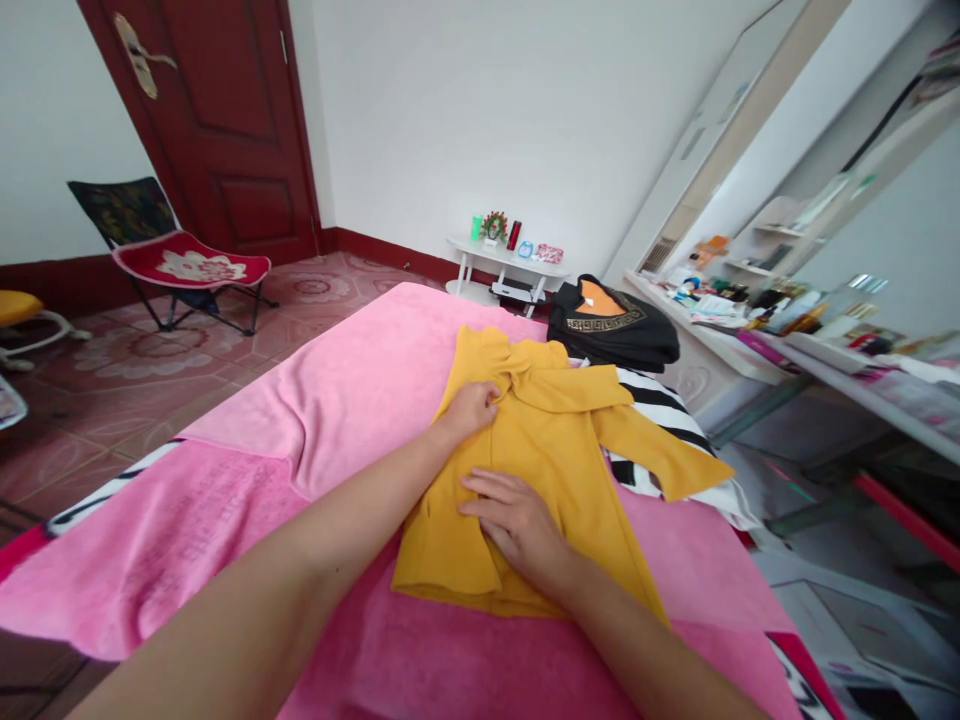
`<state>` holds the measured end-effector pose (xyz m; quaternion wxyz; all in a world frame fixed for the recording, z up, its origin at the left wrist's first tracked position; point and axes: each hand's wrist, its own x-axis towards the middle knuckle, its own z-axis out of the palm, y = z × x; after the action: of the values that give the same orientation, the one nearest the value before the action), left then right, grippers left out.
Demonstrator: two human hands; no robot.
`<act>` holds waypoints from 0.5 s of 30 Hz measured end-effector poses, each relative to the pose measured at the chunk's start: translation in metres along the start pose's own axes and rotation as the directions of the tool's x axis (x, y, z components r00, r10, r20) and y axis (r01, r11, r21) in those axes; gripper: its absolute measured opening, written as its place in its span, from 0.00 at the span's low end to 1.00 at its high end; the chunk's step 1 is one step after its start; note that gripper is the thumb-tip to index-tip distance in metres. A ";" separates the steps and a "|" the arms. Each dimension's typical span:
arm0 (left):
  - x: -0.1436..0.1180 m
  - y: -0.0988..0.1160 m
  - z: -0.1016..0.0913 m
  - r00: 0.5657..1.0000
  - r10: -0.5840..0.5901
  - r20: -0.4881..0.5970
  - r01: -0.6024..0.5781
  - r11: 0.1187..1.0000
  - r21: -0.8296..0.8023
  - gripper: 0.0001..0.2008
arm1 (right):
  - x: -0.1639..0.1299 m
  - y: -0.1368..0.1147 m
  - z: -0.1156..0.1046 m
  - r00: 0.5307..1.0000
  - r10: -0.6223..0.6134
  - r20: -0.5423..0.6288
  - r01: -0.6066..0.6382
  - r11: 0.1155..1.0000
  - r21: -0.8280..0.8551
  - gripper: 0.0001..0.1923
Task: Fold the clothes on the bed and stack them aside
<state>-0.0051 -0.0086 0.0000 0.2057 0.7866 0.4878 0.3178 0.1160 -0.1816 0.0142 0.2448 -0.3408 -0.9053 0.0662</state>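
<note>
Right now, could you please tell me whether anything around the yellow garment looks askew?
Mildly: left of the yellow garment, the pink cover is rucked rather than smooth, and one sleeve sticks out over the striped cloth. No spill or damage shows there.

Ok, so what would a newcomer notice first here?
Probably the yellow cloth garment, lying under the left hand and right hand, mostly on the pink fleecy blanket. Next, likely the folded black garment with gold trim, beyond it to the right, and the dark-red panelled door at the back left.
</note>
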 end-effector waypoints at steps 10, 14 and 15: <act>0.016 0.031 -0.007 0.999 -0.032 -0.013 0.032 0.999 0.041 0.09 | -0.016 -0.001 -0.041 0.994 0.056 -0.095 -0.052 0.998 0.041 0.18; -0.010 0.027 0.008 0.999 0.014 -0.049 -0.013 1.000 0.023 0.12 | -0.031 0.005 -0.036 0.995 0.095 -0.013 -0.093 0.991 0.098 0.21; -0.014 0.025 0.012 0.997 0.020 -0.074 -0.018 1.000 0.025 0.13 | -0.032 0.011 -0.037 0.991 0.134 -0.019 -0.131 0.986 0.102 0.22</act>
<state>0.0149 -0.0323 0.0033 0.1749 0.7812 0.4916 0.3428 0.1613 -0.1959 0.0310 0.2683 -0.3882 -0.8730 0.1232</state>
